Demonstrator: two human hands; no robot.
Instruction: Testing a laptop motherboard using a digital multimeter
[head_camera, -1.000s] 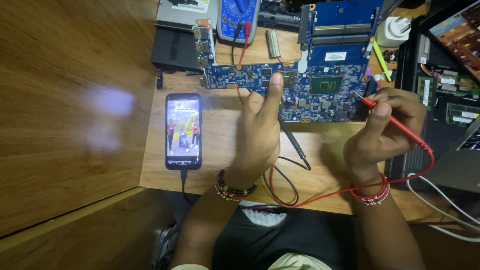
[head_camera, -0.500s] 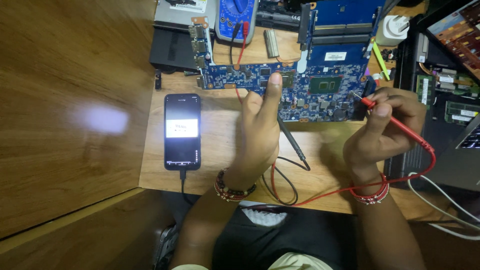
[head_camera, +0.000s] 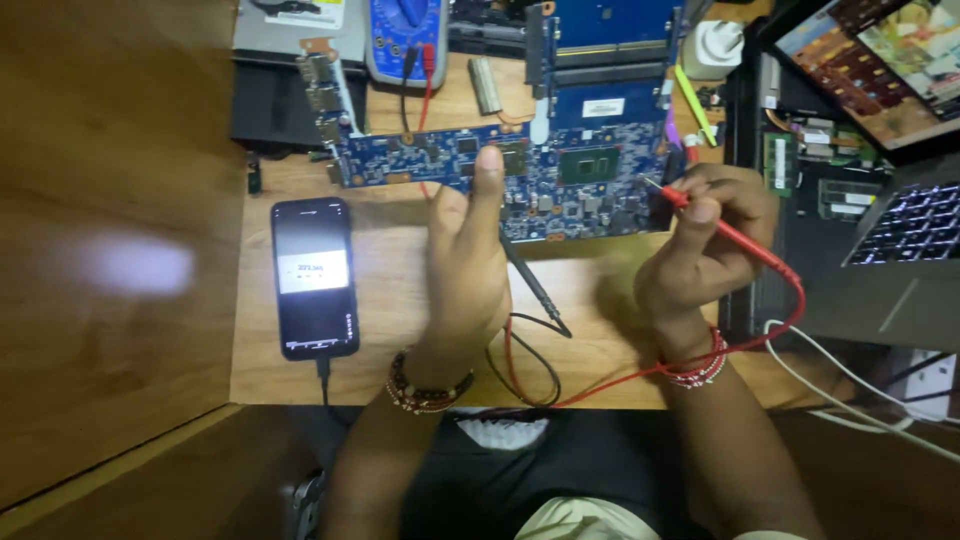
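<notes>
On the bench (head_camera: 400, 380) the blue circuit board (head_camera: 440, 160) stays put while the phone (head_camera: 314, 277) screen switches to a pale panel, the right hand (head_camera: 705, 235) still pinching the red probe (head_camera: 735, 240) onto it, the left hand (head_camera: 470, 265) still gripping the black probe (head_camera: 535, 285).
</notes>
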